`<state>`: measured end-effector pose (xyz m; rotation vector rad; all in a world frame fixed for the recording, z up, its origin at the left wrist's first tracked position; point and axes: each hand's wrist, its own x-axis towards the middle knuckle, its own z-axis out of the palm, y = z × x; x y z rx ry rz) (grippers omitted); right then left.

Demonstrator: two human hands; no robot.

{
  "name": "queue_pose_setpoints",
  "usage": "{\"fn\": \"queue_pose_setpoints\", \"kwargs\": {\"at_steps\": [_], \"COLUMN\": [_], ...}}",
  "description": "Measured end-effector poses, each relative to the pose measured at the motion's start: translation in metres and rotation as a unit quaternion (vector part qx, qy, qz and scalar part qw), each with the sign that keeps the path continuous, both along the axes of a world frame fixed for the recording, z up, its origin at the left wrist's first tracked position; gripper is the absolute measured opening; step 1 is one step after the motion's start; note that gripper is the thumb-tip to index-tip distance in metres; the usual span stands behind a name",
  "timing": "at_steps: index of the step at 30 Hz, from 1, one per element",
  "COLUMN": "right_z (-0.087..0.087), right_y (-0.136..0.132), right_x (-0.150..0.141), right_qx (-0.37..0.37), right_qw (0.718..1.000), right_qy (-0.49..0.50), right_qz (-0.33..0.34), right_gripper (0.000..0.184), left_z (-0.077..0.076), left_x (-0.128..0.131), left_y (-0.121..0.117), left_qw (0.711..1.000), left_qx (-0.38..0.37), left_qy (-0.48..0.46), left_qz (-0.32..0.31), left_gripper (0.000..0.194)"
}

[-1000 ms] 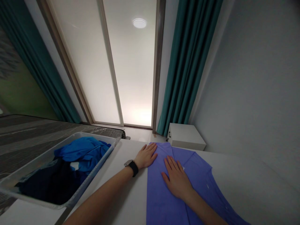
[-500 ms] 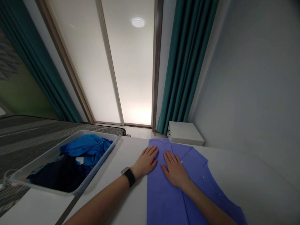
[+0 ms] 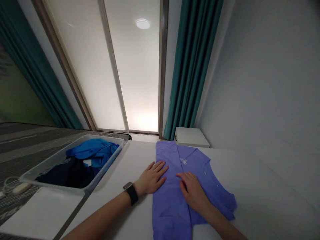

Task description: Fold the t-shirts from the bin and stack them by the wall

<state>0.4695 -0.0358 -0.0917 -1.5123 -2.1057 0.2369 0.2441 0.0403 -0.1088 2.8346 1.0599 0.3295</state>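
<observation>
A purple polo shirt (image 3: pixel 172 186) lies spread on the white table (image 3: pixel 262 200), its left side folded over. My left hand (image 3: pixel 151 178) rests flat on the shirt's left edge, fingers stretched out, a dark watch on the wrist. My right hand (image 3: pixel 193 193) lies flat on the middle of the shirt, fingers together and extended. Neither hand grips anything.
A clear plastic bin (image 3: pixel 60 160) at the table's left holds a bright blue garment (image 3: pixel 92 153) and dark clothes. A white cabinet (image 3: pixel 191 137) stands behind the table by teal curtains (image 3: pixel 192 66). A bed with a dark cover lies at the left.
Both hands have slid toward me along the shirt. The view has tipped down, so more of the shirt's collar and its right sleeve show beyond my fingers.
</observation>
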Motion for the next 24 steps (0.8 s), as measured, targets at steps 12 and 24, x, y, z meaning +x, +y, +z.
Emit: {"fn": "queue_pose_setpoints", "kwargs": {"at_steps": [12,24], "right_z": [0.005,0.051], "right_y": [-0.091,-0.064], "right_x": [0.02,-0.017], "right_qx": [-0.06,-0.068], "right_qw": [0.988,0.989], "right_qy": [-0.005,-0.017], "right_qz": [0.14,0.131], "right_gripper": [0.055,0.019], "left_z": [0.033,0.051], "left_x": [0.0,-0.013], "left_y": [-0.052,-0.141], "left_qw": [0.996,0.948], "left_qx": [-0.024,-0.219], "left_qy": [-0.088,-0.229], "left_qz": [0.005,0.029], "left_gripper": [0.031,0.046]}}
